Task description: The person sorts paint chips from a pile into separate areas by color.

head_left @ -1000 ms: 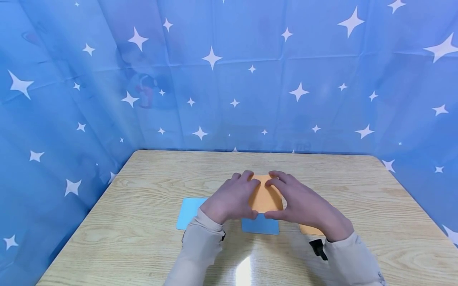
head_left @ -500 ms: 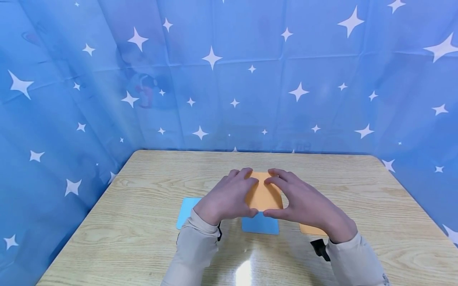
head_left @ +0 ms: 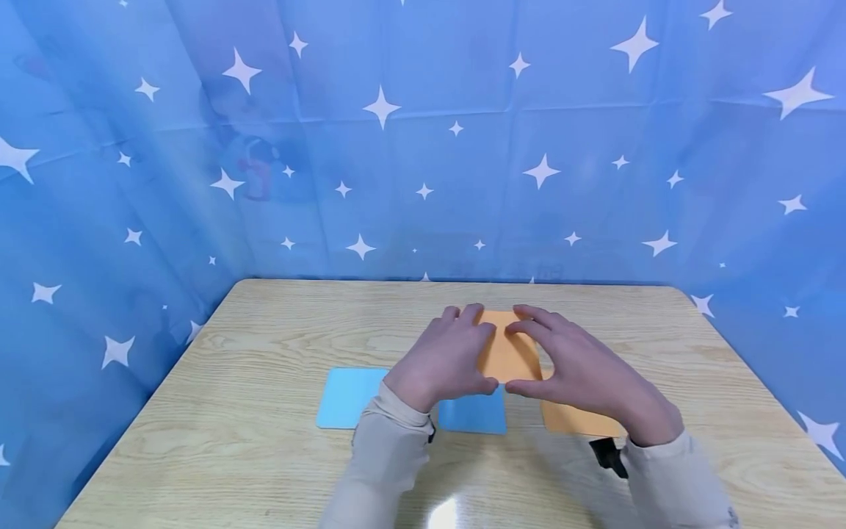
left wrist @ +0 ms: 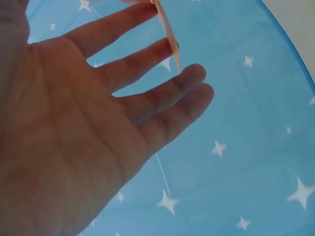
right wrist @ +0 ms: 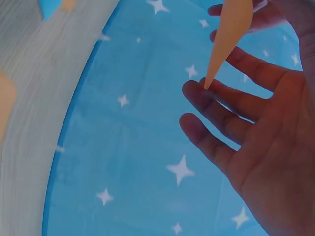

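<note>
An orange square card (head_left: 507,345) is held up above the table between both hands in the head view. My left hand (head_left: 446,360) grips its left side, thumb at the near edge and fingers toward the far edge. On the opposite side my right hand (head_left: 578,367) grips it likewise; the two thumbs nearly meet. Seen edge-on in the right wrist view, the orange card (right wrist: 229,37) looks slightly bowed. Below the hands lies a blue card (head_left: 472,411), partly covered by the held one.
Another blue card (head_left: 349,397) lies flat to the left, and a second orange card (head_left: 575,420) lies flat to the right, partly behind the right wrist. They rest on a light wooden table (head_left: 198,441), with a blue starry curtain (head_left: 456,169) behind it.
Both hands have shifted together with the orange card, up slightly and then to the right. The head view has turned a little. The cards on the table stay put.
</note>
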Demonstrator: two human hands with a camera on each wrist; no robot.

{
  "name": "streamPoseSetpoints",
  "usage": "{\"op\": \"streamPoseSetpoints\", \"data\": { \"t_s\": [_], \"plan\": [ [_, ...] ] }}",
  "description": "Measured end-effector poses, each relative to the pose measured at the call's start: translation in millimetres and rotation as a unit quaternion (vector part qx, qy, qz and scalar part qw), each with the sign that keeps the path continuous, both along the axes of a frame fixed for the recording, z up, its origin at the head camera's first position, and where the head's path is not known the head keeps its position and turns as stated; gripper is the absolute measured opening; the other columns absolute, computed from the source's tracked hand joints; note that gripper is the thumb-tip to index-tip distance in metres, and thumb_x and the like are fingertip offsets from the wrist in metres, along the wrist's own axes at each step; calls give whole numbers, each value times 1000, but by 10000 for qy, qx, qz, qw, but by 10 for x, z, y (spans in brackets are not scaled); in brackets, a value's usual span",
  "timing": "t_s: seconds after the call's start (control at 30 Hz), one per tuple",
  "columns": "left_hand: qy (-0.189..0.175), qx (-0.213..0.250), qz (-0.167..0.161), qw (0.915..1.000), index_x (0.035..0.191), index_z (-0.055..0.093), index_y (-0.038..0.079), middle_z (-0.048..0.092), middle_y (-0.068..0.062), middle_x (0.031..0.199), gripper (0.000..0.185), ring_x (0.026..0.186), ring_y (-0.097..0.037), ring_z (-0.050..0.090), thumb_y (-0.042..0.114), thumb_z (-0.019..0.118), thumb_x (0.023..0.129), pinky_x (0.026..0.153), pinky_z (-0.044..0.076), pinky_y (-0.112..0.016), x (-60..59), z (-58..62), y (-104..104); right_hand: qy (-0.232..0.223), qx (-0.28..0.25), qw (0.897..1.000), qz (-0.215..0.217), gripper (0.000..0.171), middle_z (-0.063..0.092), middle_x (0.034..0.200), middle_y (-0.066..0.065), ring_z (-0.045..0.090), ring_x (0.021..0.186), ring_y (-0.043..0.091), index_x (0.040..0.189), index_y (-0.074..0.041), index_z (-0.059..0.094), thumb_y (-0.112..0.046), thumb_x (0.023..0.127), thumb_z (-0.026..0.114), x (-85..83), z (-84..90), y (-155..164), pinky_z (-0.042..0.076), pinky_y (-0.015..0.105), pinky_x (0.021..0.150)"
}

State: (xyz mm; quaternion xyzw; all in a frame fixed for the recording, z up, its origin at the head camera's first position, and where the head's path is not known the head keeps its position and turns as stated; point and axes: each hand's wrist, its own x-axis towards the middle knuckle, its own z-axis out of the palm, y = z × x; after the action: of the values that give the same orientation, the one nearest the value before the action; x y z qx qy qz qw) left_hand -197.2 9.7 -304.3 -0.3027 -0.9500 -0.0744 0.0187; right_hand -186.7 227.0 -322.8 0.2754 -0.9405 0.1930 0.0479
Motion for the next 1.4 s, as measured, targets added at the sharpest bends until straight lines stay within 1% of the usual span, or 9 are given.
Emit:
{"op": "streamPoseSetpoints", "data": {
  "t_s": [0.3,0.4,0.57,0.77,0.9,1.0,1.17,1.23,1.4],
  "plan": [
    [327,-342,-207,9987,127,67,23,52,-1,146,54,119,-24,54,55,76,85,93,52,-34,-36,-72,584,-245,123,9986,-456,81,38,159,22,41,139,50,141,-11,56,-64,83,75,107,44,507,42,67,101],
    [334,-497,-312,9977,126,66,27,49,1,148,53,122,-22,53,60,74,85,97,51,-34,-29,-115,793,-388,159,9974,-588,84,37,158,24,40,138,53,143,-10,54,-58,80,81,146,25,693,43,68,98],
    [181,-563,-361,9976,125,65,33,46,6,151,52,124,-18,50,64,73,84,101,48,-33,-16,-210,1056,-475,193,9970,-581,85,41,153,25,43,133,52,143,-9,54,-44,75,90,151,-46,900,47,65,94],
    [65,-563,-289,9980,128,64,35,45,8,151,54,125,-17,50,65,72,84,103,47,-34,-31,-362,1187,-716,268,9956,-541,83,43,151,27,47,129,53,142,-8,54,-40,74,91,118,-138,1001,51,60,90],
    [-28,-577,-311,9978,111,69,36,48,9,146,41,121,-17,51,66,72,84,101,48,-33,-49,-475,1264,-1052,268,9929,-493,82,42,150,30,49,128,53,140,-6,55,-36,73,91,73,-235,1053,50,61,91],
    [-152,-614,-363,9973,103,70,36,51,11,141,36,116,-16,53,66,73,83,99,49,-34,-65,-585,1328,-1346,245,9896,-449,82,42,148,31,50,127,53,139,-5,54,-34,72,92,45,-322,1092,48,62,92],
    [-369,-726,-354,9960,122,67,40,53,11,137,46,116,-16,54,64,74,83,99,50,-35,-93,-786,1398,-1913,271,9803,-400,82,42,147,30,55,122,45,140,-3,53,-32,73,91,-26,-481,1086,50,57,90],
    [-457,-726,-308,9958,124,65,40,53,11,133,48,114,-16,53,62,75,83,97,50,-33,-104,-862,1419,-2064,285,9773,-379,81,43,146,29,56,120,42,139,-3,53,-30,73,92,-62,-549,1069,51,54,89],
    [-570,-693,-229,9957,124,65,39,55,11,121,49,107,-12,50,58,79,80,90,48,-30,-125,-1000,1456,-2066,526,9761,-428,79,46,145,29,56,118,43,136,-4,56,-26,71,93,-112,-647,1028,51,54,88]
  ]
}}
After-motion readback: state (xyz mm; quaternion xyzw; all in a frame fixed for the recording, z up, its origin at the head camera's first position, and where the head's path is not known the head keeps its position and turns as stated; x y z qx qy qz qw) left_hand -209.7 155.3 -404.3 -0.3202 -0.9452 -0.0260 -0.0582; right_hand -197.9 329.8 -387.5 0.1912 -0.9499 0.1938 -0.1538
